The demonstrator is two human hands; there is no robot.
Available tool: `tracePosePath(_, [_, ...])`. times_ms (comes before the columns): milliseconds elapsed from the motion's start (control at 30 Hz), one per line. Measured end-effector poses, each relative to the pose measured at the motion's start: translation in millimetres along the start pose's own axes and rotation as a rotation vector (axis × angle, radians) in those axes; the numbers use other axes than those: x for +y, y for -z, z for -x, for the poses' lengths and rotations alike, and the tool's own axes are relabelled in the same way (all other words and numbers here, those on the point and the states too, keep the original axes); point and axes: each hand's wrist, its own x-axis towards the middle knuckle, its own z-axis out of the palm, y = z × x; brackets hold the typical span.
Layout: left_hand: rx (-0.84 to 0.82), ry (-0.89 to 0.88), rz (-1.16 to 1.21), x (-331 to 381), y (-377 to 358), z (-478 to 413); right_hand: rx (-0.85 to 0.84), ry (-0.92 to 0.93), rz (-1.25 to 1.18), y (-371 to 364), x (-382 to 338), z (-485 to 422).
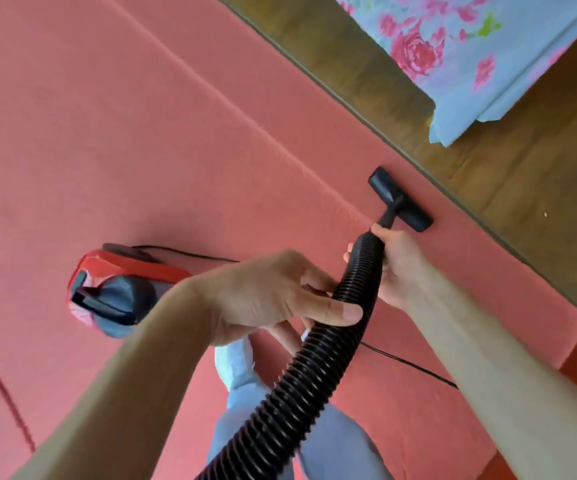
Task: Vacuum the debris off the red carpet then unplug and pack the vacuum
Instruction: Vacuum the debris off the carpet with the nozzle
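A red carpet (114, 126) covers most of the floor. A black ribbed vacuum hose (301, 386) runs up from the bottom middle to a flat black nozzle (399, 199) that rests on the carpet close to its right edge. My right hand (399, 265) grips the hose just behind the nozzle neck. My left hand (273, 299) holds the hose lower down, thumb over it. The red and grey vacuum body (117, 292) sits on the carpet to the left, partly hidden by my left forearm. I see no debris on the carpet.
A thin black power cord (415, 365) trails over the carpet behind my arms. Wooden floor (522, 174) borders the carpet on the right. A floral blue and pink bedsheet (460, 53) hangs at the top right. My legs in grey trousers (245, 375) are below the hose.
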Motion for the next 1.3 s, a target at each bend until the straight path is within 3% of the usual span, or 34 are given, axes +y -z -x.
tracePosePath(433, [0.338, -0.148, 0.353, -146, -13, 95, -0.320, -0.063, 0.494, -134, 89, 34])
tracePosePath(567, [0.490, -0.260, 0.449, -176, -16, 136, -0.423, 0.043, 0.670, -186, 116, 64])
tracePosePath(867, [0.549, -0.428, 0.539, -270, -55, 240, -0.810, 0.345, 1.204, -251, 206, 169])
tracePosePath(1000, [0.697, -0.393, 0.526, -304, -80, 255, -0.881, 0.471, 1.284, -262, 264, 189])
tracePosePath(1300, [1.181, -0.230, 0.427, -385, -151, 245, -0.859, 0.426, 1.505, -245, 378, 164])
